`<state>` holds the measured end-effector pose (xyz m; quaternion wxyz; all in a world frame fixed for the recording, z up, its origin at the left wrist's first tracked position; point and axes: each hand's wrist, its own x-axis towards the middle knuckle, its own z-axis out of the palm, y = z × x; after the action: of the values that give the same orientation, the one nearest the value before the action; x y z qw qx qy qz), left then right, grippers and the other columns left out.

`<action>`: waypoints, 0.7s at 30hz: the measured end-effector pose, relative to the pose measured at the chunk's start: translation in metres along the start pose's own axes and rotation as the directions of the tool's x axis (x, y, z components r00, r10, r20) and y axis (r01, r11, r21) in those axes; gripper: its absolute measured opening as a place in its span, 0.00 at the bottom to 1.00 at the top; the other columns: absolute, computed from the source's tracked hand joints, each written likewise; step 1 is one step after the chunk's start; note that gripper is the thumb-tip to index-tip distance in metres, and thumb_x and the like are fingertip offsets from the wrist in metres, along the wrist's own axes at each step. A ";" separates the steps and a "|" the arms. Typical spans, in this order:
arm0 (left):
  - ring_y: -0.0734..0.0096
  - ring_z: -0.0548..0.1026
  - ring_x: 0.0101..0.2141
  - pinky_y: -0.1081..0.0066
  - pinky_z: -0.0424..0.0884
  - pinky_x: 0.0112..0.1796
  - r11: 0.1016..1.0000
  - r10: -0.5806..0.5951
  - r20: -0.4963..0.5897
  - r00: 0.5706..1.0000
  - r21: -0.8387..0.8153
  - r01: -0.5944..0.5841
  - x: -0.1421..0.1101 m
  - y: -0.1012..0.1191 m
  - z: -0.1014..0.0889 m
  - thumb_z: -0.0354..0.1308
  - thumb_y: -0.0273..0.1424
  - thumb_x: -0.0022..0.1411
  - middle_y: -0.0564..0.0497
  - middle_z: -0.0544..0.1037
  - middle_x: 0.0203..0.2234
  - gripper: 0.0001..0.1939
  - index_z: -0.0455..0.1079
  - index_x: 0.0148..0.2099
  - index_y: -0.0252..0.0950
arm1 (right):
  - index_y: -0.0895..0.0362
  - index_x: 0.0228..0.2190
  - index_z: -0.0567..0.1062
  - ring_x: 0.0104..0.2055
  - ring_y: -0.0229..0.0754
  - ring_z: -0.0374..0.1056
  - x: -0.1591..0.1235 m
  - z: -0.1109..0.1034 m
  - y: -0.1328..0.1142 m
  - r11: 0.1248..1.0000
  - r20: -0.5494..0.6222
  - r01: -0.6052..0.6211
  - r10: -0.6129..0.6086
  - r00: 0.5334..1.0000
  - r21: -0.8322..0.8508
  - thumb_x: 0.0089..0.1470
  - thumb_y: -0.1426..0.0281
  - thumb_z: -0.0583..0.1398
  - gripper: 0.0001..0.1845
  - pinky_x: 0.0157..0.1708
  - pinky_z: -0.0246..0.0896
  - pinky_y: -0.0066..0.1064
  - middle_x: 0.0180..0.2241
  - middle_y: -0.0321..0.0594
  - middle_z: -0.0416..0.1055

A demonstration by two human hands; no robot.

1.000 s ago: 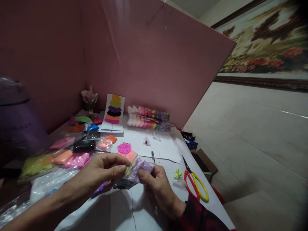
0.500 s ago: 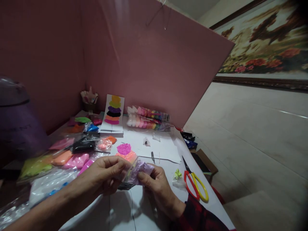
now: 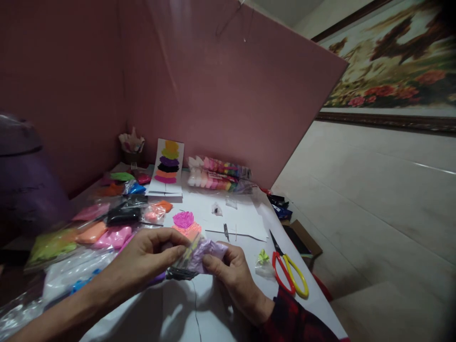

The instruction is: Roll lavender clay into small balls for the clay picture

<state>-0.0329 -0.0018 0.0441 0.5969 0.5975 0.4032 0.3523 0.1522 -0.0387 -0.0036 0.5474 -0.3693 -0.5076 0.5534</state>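
Note:
Both of my hands pinch a small clear bag of lilac clay [image 3: 205, 251] just above the white table top [image 3: 213, 308]. My left hand [image 3: 147, 261] grips the bag's left edge between thumb and fingers. My right hand [image 3: 233, 275] holds its right side, thumb on top. A card with layers of magenta and peach clay [image 3: 185, 223] lies just beyond the bag. A dark ridged piece [image 3: 180, 273] lies under my hands.
Several bags of coloured clay [image 3: 103, 228] lie at the left. Red and yellow scissors [image 3: 288, 270] and a small green clay bag [image 3: 263, 263] lie at the right. A sample card [image 3: 169, 164], clay packs [image 3: 217, 178] and a pink board [image 3: 231, 95] stand behind. A small tool [image 3: 226, 231] lies ahead.
My left fingers shifted along the bag's edge, closing in towards my right hand and then easing back slightly. The bag stays between both hands.

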 end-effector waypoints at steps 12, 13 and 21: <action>0.78 0.61 0.20 0.78 0.57 0.20 0.941 0.225 -0.024 0.974 0.263 -0.211 -0.001 -0.002 -0.006 0.55 0.37 0.58 0.57 0.66 0.18 0.12 0.69 0.27 0.35 | 0.57 0.41 0.67 0.25 0.34 0.57 -0.007 -0.002 -0.002 0.866 -0.246 0.205 -0.344 0.906 -0.456 0.53 0.62 0.62 0.17 0.26 0.55 0.25 0.23 0.30 0.60; 0.77 0.62 0.20 0.78 0.58 0.20 0.915 0.277 -0.045 0.960 0.316 -0.249 -0.002 -0.002 -0.005 0.54 0.37 0.59 0.56 0.67 0.19 0.12 0.69 0.28 0.35 | 0.56 0.40 0.66 0.25 0.34 0.57 -0.009 0.000 -0.005 0.812 -0.232 0.256 -0.426 0.875 -0.525 0.54 0.64 0.61 0.14 0.26 0.55 0.25 0.23 0.30 0.60; 0.78 0.69 0.18 0.80 0.63 0.20 0.536 0.659 0.099 0.745 0.632 -0.559 -0.010 -0.019 0.016 0.53 0.28 0.59 0.56 0.72 0.18 0.07 0.68 0.29 0.35 | 0.57 0.28 0.64 0.22 0.34 0.55 -0.015 0.030 -0.011 0.608 0.043 0.336 -0.444 0.895 -0.719 0.57 0.61 0.56 0.12 0.22 0.48 0.26 0.22 0.32 0.58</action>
<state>-0.0238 -0.0182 0.0253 0.1695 0.8338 0.3058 0.4272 0.1277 -0.0592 0.0117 0.5034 -0.4688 -0.7093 0.1540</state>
